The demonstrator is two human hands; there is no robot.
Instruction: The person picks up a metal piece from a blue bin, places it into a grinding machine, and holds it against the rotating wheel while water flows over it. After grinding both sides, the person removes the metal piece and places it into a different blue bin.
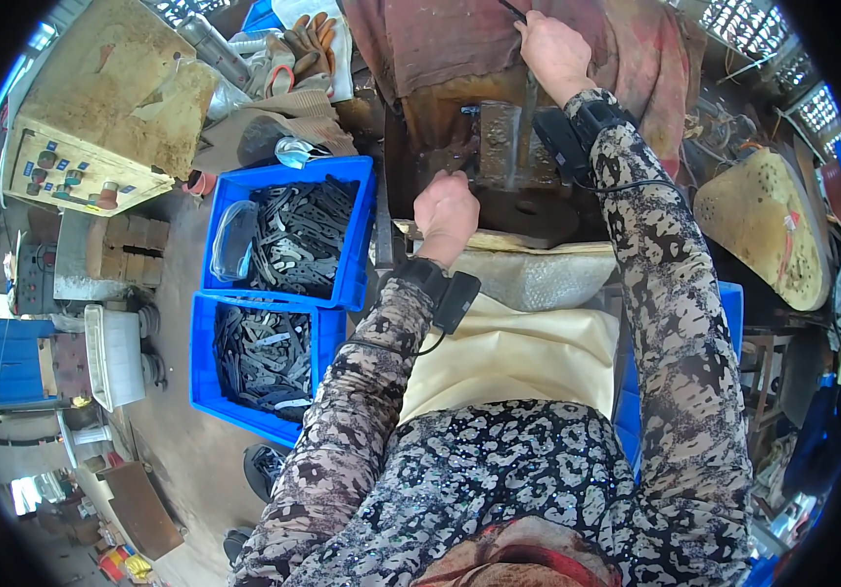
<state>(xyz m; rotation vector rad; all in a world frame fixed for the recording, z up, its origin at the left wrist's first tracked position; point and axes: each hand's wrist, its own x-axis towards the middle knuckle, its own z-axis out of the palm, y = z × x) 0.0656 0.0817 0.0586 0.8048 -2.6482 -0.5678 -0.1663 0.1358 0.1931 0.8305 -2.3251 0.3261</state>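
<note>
By the red cloth, gripping a dark rod with the right hand, left hand fingers curled, contents impossible to tell, perhaps risking a scrape from slipping against the dark disc.

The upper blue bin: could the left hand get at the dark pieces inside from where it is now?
Probably yes: the left hand is just right of the blue bin, and most of the dark pieces lie uncovered. A clear plastic container sits only along the far left.
</note>
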